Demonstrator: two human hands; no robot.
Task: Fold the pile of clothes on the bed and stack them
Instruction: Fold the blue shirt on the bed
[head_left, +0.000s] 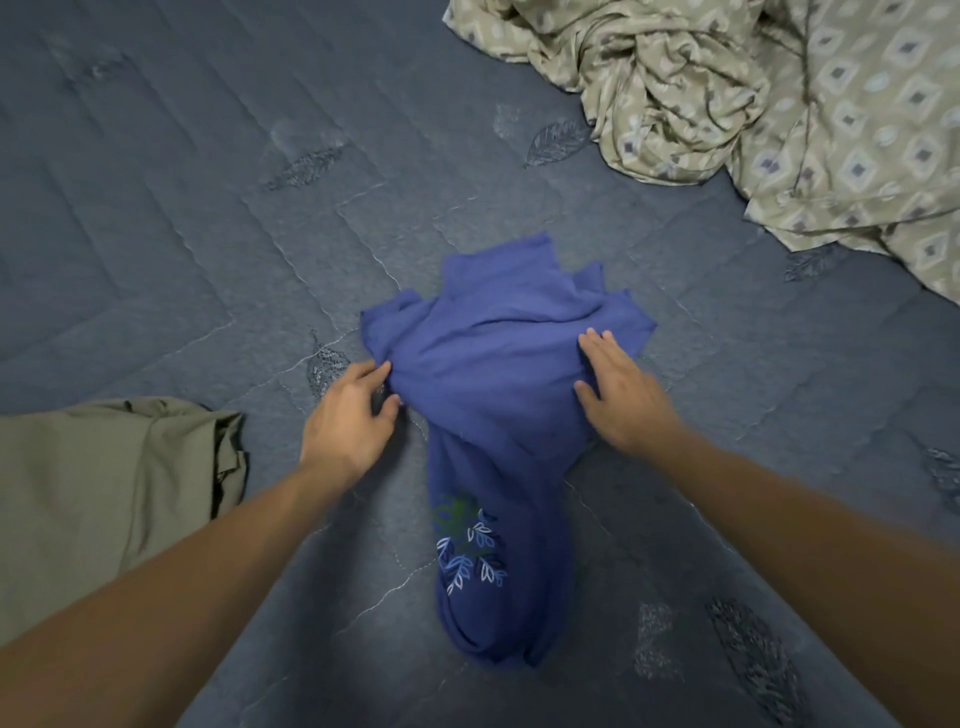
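Note:
A blue shirt (493, 364) with a leaf print near its lower end lies bunched in the middle of the bed. My left hand (348, 415) pinches the shirt's left edge between thumb and fingers. My right hand (618, 395) lies flat on the shirt's right side, its fingers straight. A folded olive garment (104, 478) sits at the left. A crumpled beige patterned cloth (753, 104) lies heaped at the top right.
The bed is covered by a dark blue-grey quilt (208, 208) stitched with leaf shapes. Bare quilt stretches across the upper left and the lower right.

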